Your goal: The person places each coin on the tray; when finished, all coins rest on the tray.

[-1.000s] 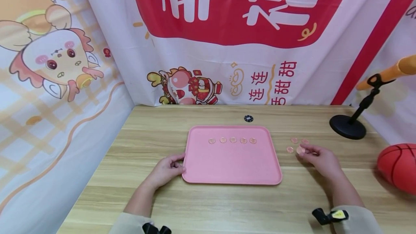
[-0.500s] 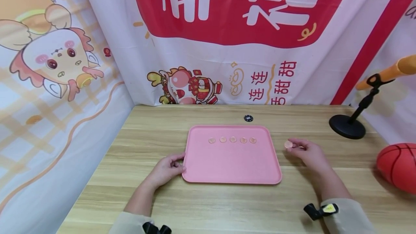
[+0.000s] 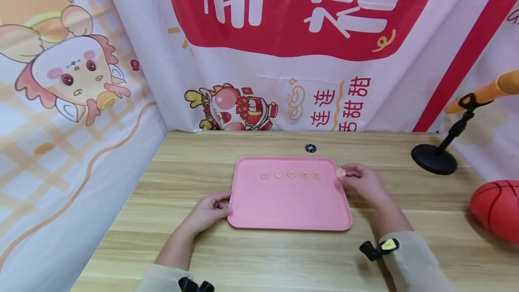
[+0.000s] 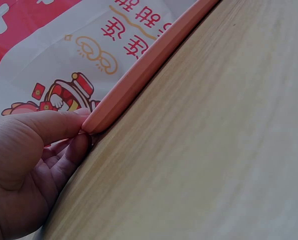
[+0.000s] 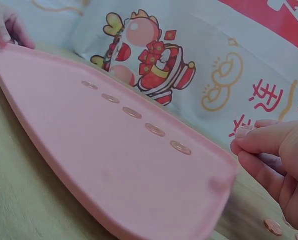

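A pink tray [image 3: 288, 206] lies on the wooden table, with several copper-coloured coins [image 3: 291, 175] in a row near its far side. My left hand [image 3: 204, 214] grips the tray's left edge; thumb [image 4: 64, 122] and fingers meet at its rim in the left wrist view. Between the thumb and forefinger of my right hand [image 3: 365, 186] is pinched another coin [image 3: 341, 172], over the tray's right rim near the far corner. The right wrist view shows this pinched coin [image 5: 244, 131] raised above the rim. Loose coins [image 5: 273, 226] lie on the table below that hand.
A black poker chip [image 3: 310, 148] lies behind the tray. At the back right stands a black-based stand [image 3: 434, 159] holding an orange tube-like object [image 3: 484, 93]. A red basketball [image 3: 496, 210] sits at the right. Printed cloth hangs behind the table and at its sides.
My right hand has picked up a coin from the loose ones and carried it left to the tray's right rim. My left hand stays at the tray's left edge.
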